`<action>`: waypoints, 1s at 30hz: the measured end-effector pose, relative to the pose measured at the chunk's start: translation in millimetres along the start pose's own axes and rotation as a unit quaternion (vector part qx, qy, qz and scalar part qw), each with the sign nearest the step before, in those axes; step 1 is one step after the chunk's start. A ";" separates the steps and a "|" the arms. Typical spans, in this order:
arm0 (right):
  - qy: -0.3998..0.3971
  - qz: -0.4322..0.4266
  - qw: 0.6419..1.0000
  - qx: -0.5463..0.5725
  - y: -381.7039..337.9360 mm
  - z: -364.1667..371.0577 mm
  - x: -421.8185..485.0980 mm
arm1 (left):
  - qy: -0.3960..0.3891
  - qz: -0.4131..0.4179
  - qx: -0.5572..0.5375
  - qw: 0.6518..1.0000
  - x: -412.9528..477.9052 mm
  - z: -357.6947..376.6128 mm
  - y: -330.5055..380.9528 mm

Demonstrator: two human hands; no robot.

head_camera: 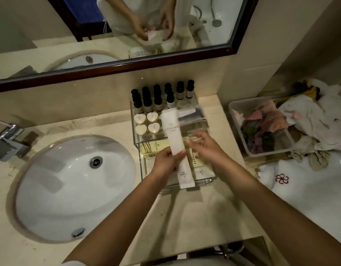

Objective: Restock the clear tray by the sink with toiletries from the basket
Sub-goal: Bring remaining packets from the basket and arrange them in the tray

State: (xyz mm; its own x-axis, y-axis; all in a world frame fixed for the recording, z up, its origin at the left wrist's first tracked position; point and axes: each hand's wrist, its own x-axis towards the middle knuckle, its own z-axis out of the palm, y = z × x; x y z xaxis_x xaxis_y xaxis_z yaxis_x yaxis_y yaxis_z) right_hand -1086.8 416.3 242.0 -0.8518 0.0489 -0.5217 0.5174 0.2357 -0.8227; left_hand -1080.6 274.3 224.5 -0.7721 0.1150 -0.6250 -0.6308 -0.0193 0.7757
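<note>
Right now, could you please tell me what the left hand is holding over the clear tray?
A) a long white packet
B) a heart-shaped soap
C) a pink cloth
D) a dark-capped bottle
A: the left hand grips the long white packet near its lower half, above the clear tray.

Bottles (156, 97): black caps, pale labels. Heart soaps (140, 119): white. Long packet (174, 135): white. Countertop (185, 214): beige, faintly veined. Towel (304, 192): white, maroon flower motif. Cloths (265, 127): pink, purple, green.
</note>
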 end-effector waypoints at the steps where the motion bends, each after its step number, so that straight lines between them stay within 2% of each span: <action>1: -0.043 0.017 0.998 -0.044 9.4 3.1 -4.9 | 0.018 -0.023 -0.050 0.998 -0.1 5.3 -0.8; 2: -0.074 0.019 0.993 -0.089 18.1 6.0 -8.8 | 0.031 -0.049 -0.097 0.994 0.3 10.3 -1.9; 4: -0.082 -0.004 0.985 -0.149 30.4 11.1 -13.7 | 0.045 -0.075 -0.143 0.986 2.8 16.7 -5.7; 6: -0.058 -0.030 0.984 -0.167 34.8 14.1 -14.5 | 0.063 -0.072 -0.142 0.985 6.3 20.2 -12.4; 8: -0.043 -0.044 0.983 -0.172 36.0 13.8 -11.7 | 0.118 -0.044 -0.098 0.987 8.5 19.7 -19.3; 10: -0.041 -0.060 0.974 -0.213 35.9 9.3 -6.4 | 0.229 0.035 -0.007 0.973 6.2 11.8 -22.9; 12: -0.067 -0.068 0.958 -0.271 34.6 2.1 0.5 | 0.307 0.169 0.117 0.929 2.8 -5.1 -23.9; 13: -0.087 -0.067 0.949 -0.295 33.2 -1.9 3.5 | 0.311 0.236 0.199 0.899 2.4 -16.0 -23.8; 14: -0.110 -0.066 0.939 -0.320 31.7 -5.5 6.5 | 0.296 0.296 0.293 0.859 3.4 -26.6 -23.0; 16: -0.145 -0.078 0.909 -0.382 28.5 -11.6 10.6 | 0.225 0.379 0.480 0.759 11.5 -48.0 -23.9; 17: -0.155 -0.089 0.892 -0.414 27.1 -13.4 12.0 | 0.171 0.387 0.554 0.718 15.5 -56.4 -23.0; 18: -0.163 -0.097 0.878 -0.440 25.9 -14.8 12.8 | 0.111 0.372 0.609 0.692 18.1 -63.0 -21.0; 20: -0.174 -0.105 0.856 -0.476 25.8 -14.7 14.7 | 0.016 0.314 0.660 0.682 18.4 -70.6 -19.0; 23: -0.184 -0.121 0.825 -0.520 36.5 -9.7 19.6 | -0.039 0.295 0.615 0.730 16.2 -77.0 -27.0; 25: -0.179 -0.123 0.824 -0.523 46.2 -6.2 19.1 | -0.055 0.283 0.601 0.746 13.7 -76.9 -33.5; 27: -0.159 -0.137 0.833 -0.513 55.3 -3.5 16.2 | -0.071 0.272 0.621 0.731 14.2 -76.7 -41.1; 30: -0.119 -0.168 0.842 -0.499 64.6 -1.5 10.0 | -0.080 0.255 0.674 0.688 14.5 -73.9 -47.4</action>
State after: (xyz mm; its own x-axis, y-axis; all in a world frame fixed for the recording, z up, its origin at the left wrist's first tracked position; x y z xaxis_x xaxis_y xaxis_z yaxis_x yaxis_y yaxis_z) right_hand -1062.0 433.5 183.9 -0.8340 -0.3508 -0.4259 -0.1768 0.9011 -0.3961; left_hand -1067.6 203.5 172.2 -0.7798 0.5451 -0.3078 0.4477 0.8293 0.3343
